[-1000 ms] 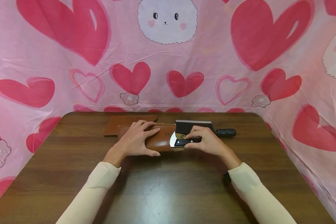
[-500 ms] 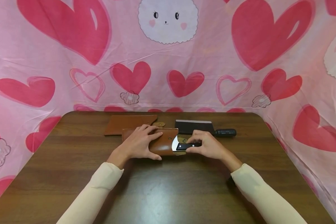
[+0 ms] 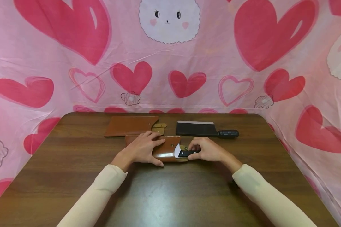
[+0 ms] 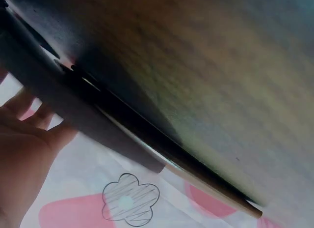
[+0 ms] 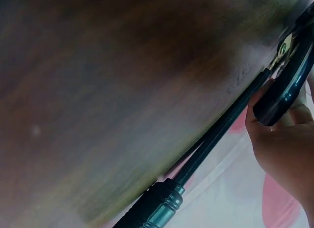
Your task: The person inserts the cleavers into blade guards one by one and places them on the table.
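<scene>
Near the table's middle, my left hand [image 3: 142,148] lies across a brown leather knife sheath [image 3: 166,148], gripping it with the thumb at the near edge and the fingers spread over the top. A knife with a black riveted handle [image 3: 184,153] sits in that sheath; only a strip of silver blade [image 3: 177,150] shows at the mouth. My right hand [image 3: 208,149] pinches the handle, whose butt end [image 5: 280,101] sticks out between thumb and fingers in the right wrist view. A tan snap strap [image 3: 183,147] lies beside the handle. The rest of the blade is hidden.
Behind lies a second brown sheath [image 3: 130,125] with tan snap tabs [image 3: 159,127]. To its right is a cleaver with a dark blade [image 3: 196,128] and black handle [image 3: 228,134]. A pink heart-print cloth [image 3: 187,56] hangs behind the wooden table [image 3: 164,195].
Both hands have brought the sheathed knife toward me and slightly right. The rear sheath's tabs and more of the cleaver blade now show. My grip looks the same in both hands.
</scene>
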Demonstrator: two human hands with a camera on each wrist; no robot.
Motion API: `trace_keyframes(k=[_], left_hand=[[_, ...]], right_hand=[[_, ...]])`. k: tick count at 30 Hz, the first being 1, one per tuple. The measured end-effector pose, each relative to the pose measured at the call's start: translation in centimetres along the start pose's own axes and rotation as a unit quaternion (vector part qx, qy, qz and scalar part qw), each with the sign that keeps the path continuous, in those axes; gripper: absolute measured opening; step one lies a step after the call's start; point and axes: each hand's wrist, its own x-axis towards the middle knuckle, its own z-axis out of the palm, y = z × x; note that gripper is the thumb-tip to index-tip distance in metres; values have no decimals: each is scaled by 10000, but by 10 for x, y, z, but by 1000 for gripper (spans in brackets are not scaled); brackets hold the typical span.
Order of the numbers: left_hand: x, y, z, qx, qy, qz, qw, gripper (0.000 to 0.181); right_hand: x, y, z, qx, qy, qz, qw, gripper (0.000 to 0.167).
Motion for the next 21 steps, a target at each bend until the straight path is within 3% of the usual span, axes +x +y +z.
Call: trace_keyframes(k=[21], left_hand=[[-2, 3, -1, -364, -734, -122, 9966, 105]], right_hand=[[2, 3, -1, 28, -446, -77, 9990, 20]])
